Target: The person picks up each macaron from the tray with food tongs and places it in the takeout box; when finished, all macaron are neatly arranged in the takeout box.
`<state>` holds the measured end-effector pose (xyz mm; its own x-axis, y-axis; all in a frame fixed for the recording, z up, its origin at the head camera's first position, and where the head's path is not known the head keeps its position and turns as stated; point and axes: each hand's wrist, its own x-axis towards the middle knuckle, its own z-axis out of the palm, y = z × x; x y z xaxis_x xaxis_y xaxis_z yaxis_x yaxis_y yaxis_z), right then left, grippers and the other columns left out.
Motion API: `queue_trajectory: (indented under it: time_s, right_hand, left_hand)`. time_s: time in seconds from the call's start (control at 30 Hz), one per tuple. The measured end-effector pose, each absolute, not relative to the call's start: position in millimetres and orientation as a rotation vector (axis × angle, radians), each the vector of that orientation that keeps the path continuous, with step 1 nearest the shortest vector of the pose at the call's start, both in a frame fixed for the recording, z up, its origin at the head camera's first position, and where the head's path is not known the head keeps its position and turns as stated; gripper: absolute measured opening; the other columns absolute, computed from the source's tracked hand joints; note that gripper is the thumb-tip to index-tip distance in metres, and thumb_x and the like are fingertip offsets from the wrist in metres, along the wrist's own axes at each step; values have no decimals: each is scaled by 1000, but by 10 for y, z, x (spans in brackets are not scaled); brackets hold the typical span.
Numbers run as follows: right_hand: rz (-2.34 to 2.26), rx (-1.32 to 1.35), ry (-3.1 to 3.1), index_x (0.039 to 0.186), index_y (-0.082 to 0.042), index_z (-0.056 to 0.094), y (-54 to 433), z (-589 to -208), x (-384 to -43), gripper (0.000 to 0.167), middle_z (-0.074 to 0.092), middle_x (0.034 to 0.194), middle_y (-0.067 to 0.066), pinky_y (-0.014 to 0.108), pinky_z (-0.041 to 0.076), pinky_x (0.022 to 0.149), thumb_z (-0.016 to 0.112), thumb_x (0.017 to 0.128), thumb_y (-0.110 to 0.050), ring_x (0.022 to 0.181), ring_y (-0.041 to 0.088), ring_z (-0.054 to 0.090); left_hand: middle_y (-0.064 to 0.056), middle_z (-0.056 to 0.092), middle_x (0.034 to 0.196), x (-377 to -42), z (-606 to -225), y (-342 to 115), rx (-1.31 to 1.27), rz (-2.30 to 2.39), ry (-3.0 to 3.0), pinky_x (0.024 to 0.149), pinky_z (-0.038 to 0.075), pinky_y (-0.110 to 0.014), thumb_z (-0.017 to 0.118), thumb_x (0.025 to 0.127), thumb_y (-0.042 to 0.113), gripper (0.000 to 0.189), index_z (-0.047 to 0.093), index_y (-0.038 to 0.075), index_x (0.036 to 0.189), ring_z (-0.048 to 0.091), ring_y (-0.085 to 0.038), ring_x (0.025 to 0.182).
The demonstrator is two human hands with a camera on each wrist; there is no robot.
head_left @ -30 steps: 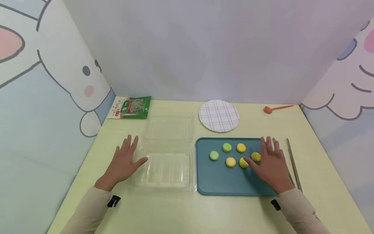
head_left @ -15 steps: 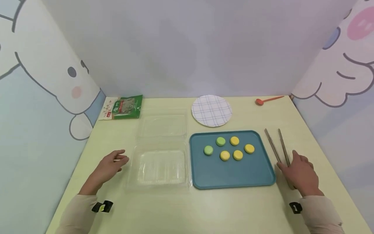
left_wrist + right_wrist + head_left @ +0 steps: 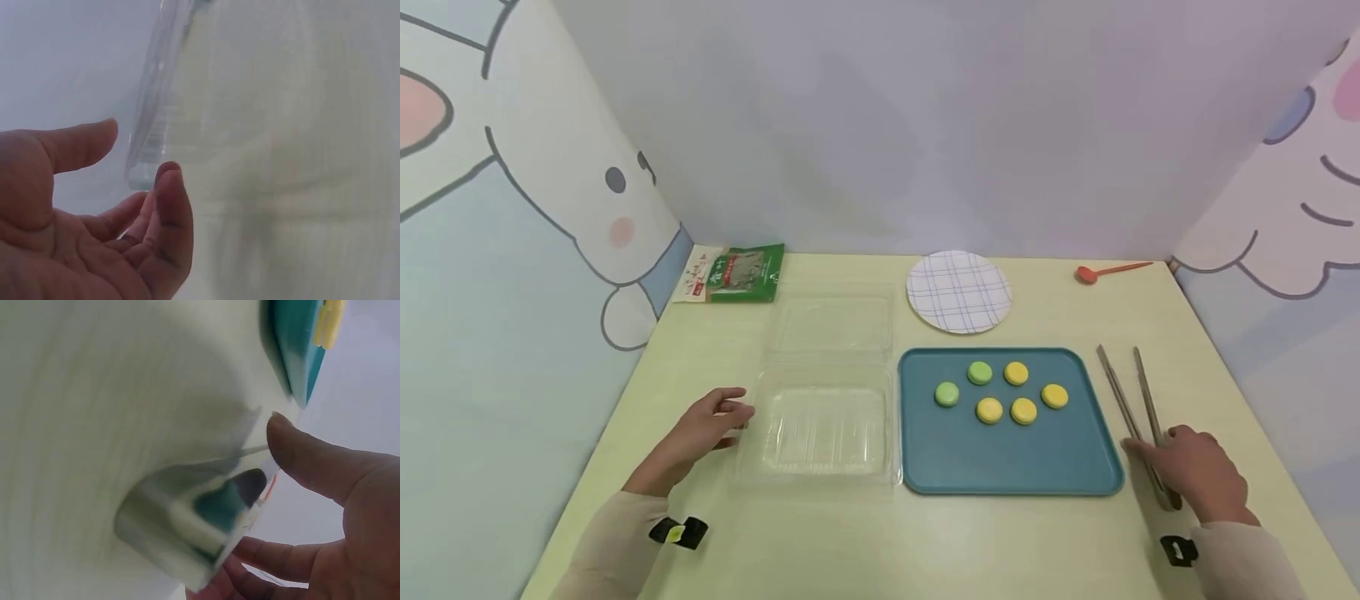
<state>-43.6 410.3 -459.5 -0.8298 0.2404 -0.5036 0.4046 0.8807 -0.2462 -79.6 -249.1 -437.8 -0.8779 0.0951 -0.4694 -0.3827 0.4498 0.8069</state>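
Observation:
My right hand (image 3: 1206,475) is at the closed end of the metal tongs (image 3: 1122,400), to the right of the blue tray. In the right wrist view, the thumb lies along one side of the shiny bend (image 3: 169,531) and the fingers curl round the other. Both tong arms point away from me, spread apart. My left hand (image 3: 700,429) holds nothing; its fingers are loosely bent beside the left edge of a clear plastic clamshell box (image 3: 823,429), which lies with its lid folded back. Several macarons, green (image 3: 947,394) and yellow (image 3: 1055,396), sit on the tray (image 3: 1007,467).
Behind the tray lies a round plate (image 3: 958,292) with a blue check pattern. A red spoon (image 3: 1112,271) rests at the back right, and a green and white food packet (image 3: 730,273) at the back left. Printed walls enclose the table.
Both hands have come down from a spread pose. The right went from over the tray to the tongs' closed end; the left dropped beside the clamshell box, fingers bending.

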Motion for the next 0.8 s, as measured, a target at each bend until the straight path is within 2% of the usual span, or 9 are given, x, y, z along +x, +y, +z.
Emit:
queue_trajectory:
  time_s: [0.13, 0.37, 0.47, 0.6, 0.7, 0.8]
  right_hand:
    - [-495, 504, 2546, 133, 22, 39, 4102, -4620, -412, 115, 51, 120, 44, 51, 50, 61, 56, 83, -80, 89, 48, 62]
    - [-538, 531, 2552, 132, 21, 35, 4076, -4678, -380, 109, 52, 118, 42, 48, 48, 59, 56, 86, -76, 83, 42, 62]
    - [-551, 534, 2574, 130, 19, 40, 4067, -4674, -378, 102, 57, 111, 38, 47, 48, 57, 56, 89, -73, 78, 37, 63]
    - [-567, 556, 2621, 131, 17, 42, 4068, -4624, -378, 92, 59, 109, 35, 44, 47, 54, 53, 94, -67, 73, 32, 63]
    - [-603, 544, 2729, 131, 18, 43, 4057, -4607, -367, 82, 58, 110, 36, 43, 47, 53, 51, 99, -58, 72, 32, 63]
    - [-665, 517, 2873, 126, 16, 49, 4030, -4618, -317, 68, 57, 102, 35, 44, 45, 50, 50, 103, -48, 69, 34, 61]
  left_hand:
    - [-21, 53, 129, -807, -4423, -2475, -259, 1482, 2195, 84, 52, -34, 58, 104, 34, 64, 32, -4, 149, 57, -29, 110]
    - [-19, 52, 129, -777, -4455, -2508, -307, 1496, 2115, 83, 51, -32, 60, 102, 36, 64, 36, -4, 147, 53, -29, 112]
    - [-16, 54, 120, -785, -4468, -2529, -307, 1510, 2117, 79, 52, -31, 60, 103, 30, 54, 41, -5, 140, 54, -25, 103]
    - [-11, 54, 106, -825, -4472, -2545, -291, 1547, 2118, 73, 52, -29, 59, 104, 24, 40, 47, -5, 129, 51, -18, 91]
    - [-9, 54, 102, -868, -4477, -2548, -286, 1570, 2113, 71, 52, -28, 59, 104, 23, 38, 48, -5, 127, 51, -15, 87]
    - [-8, 54, 100, -898, -4492, -2538, -293, 1579, 2111, 69, 51, -27, 59, 104, 23, 38, 47, -5, 128, 51, -14, 84]
